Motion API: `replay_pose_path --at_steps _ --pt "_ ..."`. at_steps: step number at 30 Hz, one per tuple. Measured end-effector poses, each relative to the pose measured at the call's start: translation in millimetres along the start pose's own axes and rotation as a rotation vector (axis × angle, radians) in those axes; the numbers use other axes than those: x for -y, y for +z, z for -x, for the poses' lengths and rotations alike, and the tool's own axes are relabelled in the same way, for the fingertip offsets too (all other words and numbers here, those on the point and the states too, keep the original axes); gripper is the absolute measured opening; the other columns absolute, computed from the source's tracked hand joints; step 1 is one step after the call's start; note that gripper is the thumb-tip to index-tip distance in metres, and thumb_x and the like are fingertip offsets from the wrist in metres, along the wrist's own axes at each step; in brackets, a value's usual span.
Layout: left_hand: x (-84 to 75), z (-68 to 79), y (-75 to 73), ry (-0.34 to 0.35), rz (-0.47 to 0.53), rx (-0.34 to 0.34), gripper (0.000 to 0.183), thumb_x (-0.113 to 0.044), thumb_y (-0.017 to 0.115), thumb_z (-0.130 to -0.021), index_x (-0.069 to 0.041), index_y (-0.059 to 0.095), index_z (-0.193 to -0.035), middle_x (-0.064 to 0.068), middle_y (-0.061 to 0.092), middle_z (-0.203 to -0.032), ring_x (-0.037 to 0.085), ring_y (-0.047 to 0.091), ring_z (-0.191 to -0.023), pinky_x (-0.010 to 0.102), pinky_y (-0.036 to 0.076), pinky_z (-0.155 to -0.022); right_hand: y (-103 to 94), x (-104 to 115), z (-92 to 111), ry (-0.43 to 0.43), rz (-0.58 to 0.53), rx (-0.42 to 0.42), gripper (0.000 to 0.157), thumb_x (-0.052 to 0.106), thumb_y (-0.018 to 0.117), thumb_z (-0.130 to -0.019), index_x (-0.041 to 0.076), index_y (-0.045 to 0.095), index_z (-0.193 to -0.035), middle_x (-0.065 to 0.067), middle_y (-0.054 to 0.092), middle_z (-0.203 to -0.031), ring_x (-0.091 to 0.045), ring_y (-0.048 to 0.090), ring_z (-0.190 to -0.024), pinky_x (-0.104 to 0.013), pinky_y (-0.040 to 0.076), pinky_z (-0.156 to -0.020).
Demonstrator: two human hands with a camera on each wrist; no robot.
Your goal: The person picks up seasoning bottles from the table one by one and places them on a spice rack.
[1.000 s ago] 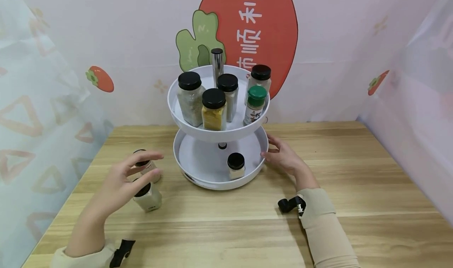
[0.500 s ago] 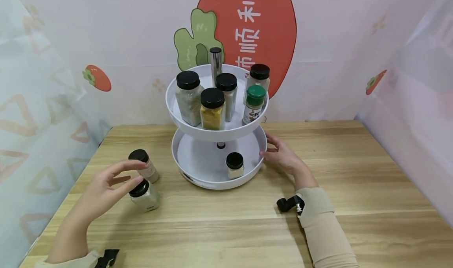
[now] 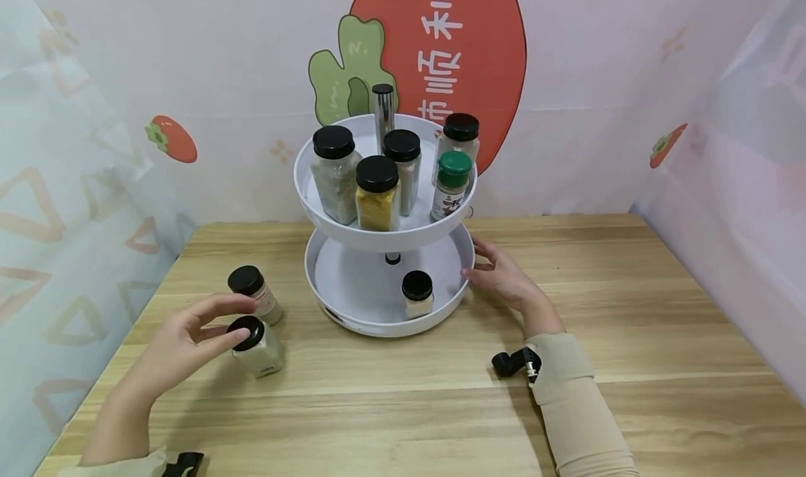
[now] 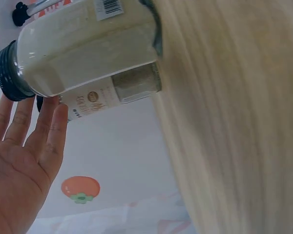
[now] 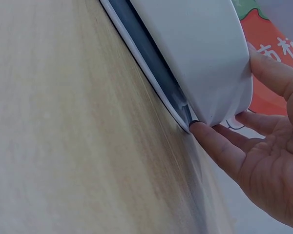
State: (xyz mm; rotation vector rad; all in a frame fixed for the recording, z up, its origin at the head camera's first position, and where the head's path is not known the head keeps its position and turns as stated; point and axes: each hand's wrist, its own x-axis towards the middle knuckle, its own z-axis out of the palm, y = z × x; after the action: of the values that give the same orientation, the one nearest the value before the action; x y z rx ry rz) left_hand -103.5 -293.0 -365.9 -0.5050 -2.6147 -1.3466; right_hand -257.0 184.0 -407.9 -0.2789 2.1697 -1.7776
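In the head view my left hand (image 3: pixel 195 337) reaches over a glass jar with pale powder (image 3: pixel 259 357), thumb and fingertips right at its black lid (image 3: pixel 247 333). Behind it stands a second black-lidded jar (image 3: pixel 267 302) with a label. The left wrist view shows the long fingers (image 4: pixel 51 131) extended along the far side of the lid and jar (image 4: pixel 88 53); the thumb is out of sight there. My right hand (image 3: pixel 504 278) touches the outer wall of the lower tray (image 3: pixel 334 323) of a white two-tier rack, thumb (image 5: pixel 271 70) at the rim, fingers spread below.
The upper tray (image 3: pixel 384 240) bears several black-lidded jars, one with yellow powder (image 3: pixel 378 210), and a green-capped shaker (image 3: pixel 453 176). A metal post (image 3: pixel 384 117) rises through it. One small jar (image 3: pixel 418 295) stands in the lower tray. A patterned cloth (image 3: pixel 567 113) hangs behind the wooden table (image 3: pixel 390 407).
My left hand has drawn back to the left and lowered from above the jars to the lid of the front jar. The right hand stays at the lower tray.
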Motion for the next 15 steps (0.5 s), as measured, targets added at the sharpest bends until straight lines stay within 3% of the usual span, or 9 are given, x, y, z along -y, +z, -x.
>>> replay_pose_path --at_steps 10,15 --pt "9.9 1.1 -2.4 -0.04 -0.016 0.068 0.041 -0.004 0.071 -0.089 -0.009 0.061 -0.129 -0.003 0.065 -0.124 -0.007 0.057 -0.115 0.011 0.056 -0.087 -0.9 0 0 0.001 -0.003 0.001 0.082 0.005 0.064 -0.093 0.015 0.018 -0.16 -0.016 0.016 -0.165 -0.043 0.036 -0.144 -0.05 0.04 -0.117" --pt "14.0 2.0 -2.8 -0.034 -0.012 0.14 0.049 -0.005 0.073 -0.088 -0.009 0.057 -0.134 0.004 0.061 -0.13 -0.007 0.056 -0.117 0.013 0.056 -0.089 -1.4 0 0 -0.005 -0.003 0.005 0.081 0.005 0.064 -0.094 0.015 0.019 -0.16 -0.016 0.018 -0.165 -0.044 0.035 -0.145 -0.052 0.038 -0.118"
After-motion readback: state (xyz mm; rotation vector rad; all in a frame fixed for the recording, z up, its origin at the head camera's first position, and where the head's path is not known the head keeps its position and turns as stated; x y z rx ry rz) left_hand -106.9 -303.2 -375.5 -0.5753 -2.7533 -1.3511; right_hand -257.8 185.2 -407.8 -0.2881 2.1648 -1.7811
